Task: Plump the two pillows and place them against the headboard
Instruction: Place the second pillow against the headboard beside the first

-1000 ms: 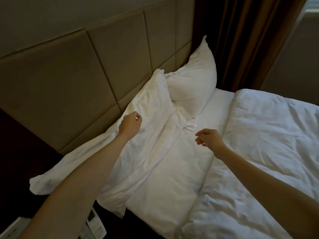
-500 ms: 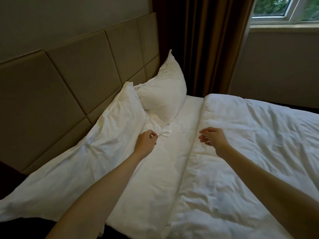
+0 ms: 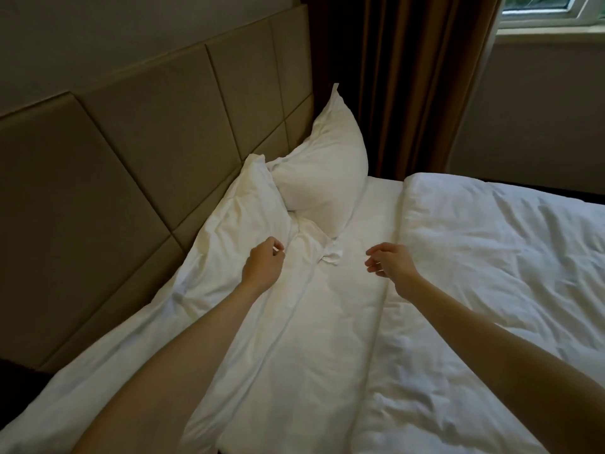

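Note:
Two white pillows lie along the padded beige headboard (image 3: 137, 152). The near pillow (image 3: 209, 257) is flat and creased, slumped against the headboard's foot. The far pillow (image 3: 324, 178) stands plump and tilted, one corner pointing up beside the curtain. My left hand (image 3: 263, 265) hovers at the near pillow's inner edge with fingers curled loosely, and I see nothing held in it. Over the white sheet (image 3: 343, 290), my right hand (image 3: 389, 262) hangs with fingers apart and holds nothing.
A white duvet (image 3: 491, 273) is folded back across the right of the bed. A brown curtain (image 3: 409, 77) hangs behind the far pillow, with a window (image 3: 550, 8) at the top right. A dark gap shows at the bed's near left corner (image 3: 19, 388).
My left hand has come off the near pillow's top and dropped toward its inner edge. The view has swung right and up, showing more duvet and window. The right hand has barely moved.

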A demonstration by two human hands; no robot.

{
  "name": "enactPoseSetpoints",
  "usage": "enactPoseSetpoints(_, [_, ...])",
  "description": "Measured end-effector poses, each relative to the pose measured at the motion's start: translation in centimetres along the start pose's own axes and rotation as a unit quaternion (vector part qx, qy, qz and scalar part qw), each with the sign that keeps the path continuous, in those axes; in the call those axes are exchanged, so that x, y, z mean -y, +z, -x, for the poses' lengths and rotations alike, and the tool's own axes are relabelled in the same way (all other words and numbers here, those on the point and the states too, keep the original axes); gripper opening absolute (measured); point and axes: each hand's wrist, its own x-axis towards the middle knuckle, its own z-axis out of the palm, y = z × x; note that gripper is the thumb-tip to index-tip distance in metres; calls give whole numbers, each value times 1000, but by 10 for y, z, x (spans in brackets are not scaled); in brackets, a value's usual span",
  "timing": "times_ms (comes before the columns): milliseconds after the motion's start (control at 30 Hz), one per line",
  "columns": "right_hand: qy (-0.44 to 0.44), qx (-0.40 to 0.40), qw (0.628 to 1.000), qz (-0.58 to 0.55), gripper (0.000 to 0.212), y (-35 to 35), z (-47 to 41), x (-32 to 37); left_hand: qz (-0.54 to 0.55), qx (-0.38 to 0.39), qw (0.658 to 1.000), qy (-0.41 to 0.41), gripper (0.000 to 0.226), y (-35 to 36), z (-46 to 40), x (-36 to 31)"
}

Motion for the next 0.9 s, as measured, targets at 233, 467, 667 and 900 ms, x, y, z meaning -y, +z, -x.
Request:
enactPoseSetpoints(233, [20,-10,999,44,25,73,-82,7,-193,-23,980,48,30,-37,-114,38])
enactPoseSetpoints(467, [24,4,993,116,39,119,-156,-6,-349,-78,930,89,46,-46,-223,42])
enactPoseSetpoints(667, [22,107,955,276,69,166,-234,-42,-365,-42,926,81,76,-10,-277,61])
enactPoseSetpoints(900, [27,182,881,437,92,223,-284,-75,-355,-84,918,155,73,11,-300,86])
